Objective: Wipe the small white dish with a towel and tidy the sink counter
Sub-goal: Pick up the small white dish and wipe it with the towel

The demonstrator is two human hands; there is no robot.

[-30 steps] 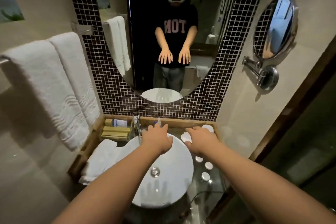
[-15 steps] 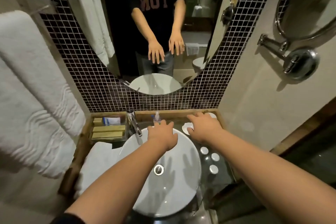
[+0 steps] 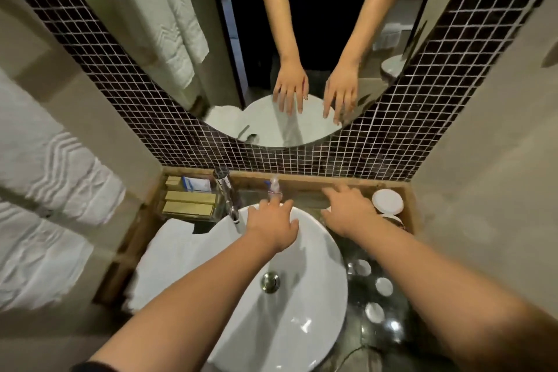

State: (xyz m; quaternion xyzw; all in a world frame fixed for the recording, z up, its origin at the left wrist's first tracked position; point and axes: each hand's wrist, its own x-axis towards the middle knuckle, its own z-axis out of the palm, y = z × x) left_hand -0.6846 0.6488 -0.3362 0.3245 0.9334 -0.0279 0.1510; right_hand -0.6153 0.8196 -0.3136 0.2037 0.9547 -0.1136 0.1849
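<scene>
A small white dish (image 3: 387, 202) sits in the back right corner of the sink counter, with another white piece partly hidden just in front of it. My right hand (image 3: 350, 211) hovers palm down immediately left of the dish, fingers spread, holding nothing. My left hand (image 3: 271, 225) is stretched over the back rim of the round white basin (image 3: 302, 326), fingers apart and empty. A folded white towel (image 3: 169, 260) lies on the counter left of the basin.
A chrome tap (image 3: 228, 193) stands at the basin's back left, a small bottle (image 3: 274, 187) behind my left hand. A tray of boxed toiletries (image 3: 188, 199) fills the back left corner. Three small white caps (image 3: 383, 285) line the dark counter on the right. Towels (image 3: 45, 190) hang on the left wall.
The view has tipped down and closer to the counter. Both hands have stayed over the back of the basin, and the white dish now shows right of my right hand.
</scene>
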